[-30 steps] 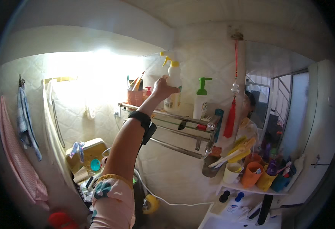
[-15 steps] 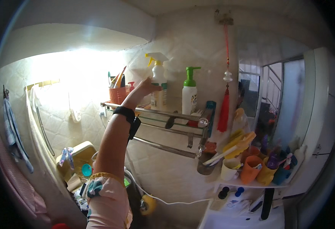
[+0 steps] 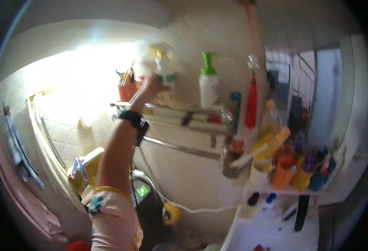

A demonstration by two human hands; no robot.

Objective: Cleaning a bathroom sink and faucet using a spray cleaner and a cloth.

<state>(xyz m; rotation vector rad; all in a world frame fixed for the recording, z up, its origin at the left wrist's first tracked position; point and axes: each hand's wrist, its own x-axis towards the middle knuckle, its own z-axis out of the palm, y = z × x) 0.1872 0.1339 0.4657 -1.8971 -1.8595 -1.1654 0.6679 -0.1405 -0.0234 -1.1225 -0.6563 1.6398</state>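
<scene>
My left hand (image 3: 154,87) reaches up from the lower edge to the wall shelf, a black watch (image 3: 134,121) on its wrist. Its fingers are closed around the spray bottle (image 3: 161,65), a white one with a yellow trigger and a green band. Motion blurs the bottle, and its top leans slightly to the left. Close on the left stands a red-orange basket (image 3: 128,92) of brushes and tubes. Farther right on the shelf is a white pump bottle (image 3: 208,90) with a green top. My right hand is out of view.
Chrome rails (image 3: 184,148) edge the shelf. A red tassel (image 3: 251,102) hangs to its right. Below stand several cups (image 3: 283,171) above a white sink (image 3: 251,234). Towels (image 3: 20,154) hang on the left wall, and a white hose (image 3: 184,206) runs along the wall.
The view has tilted down, so the shelf appears higher. My left hand and the spray bottle have shifted left relative to the pump bottle, and the spray bottle now leans.
</scene>
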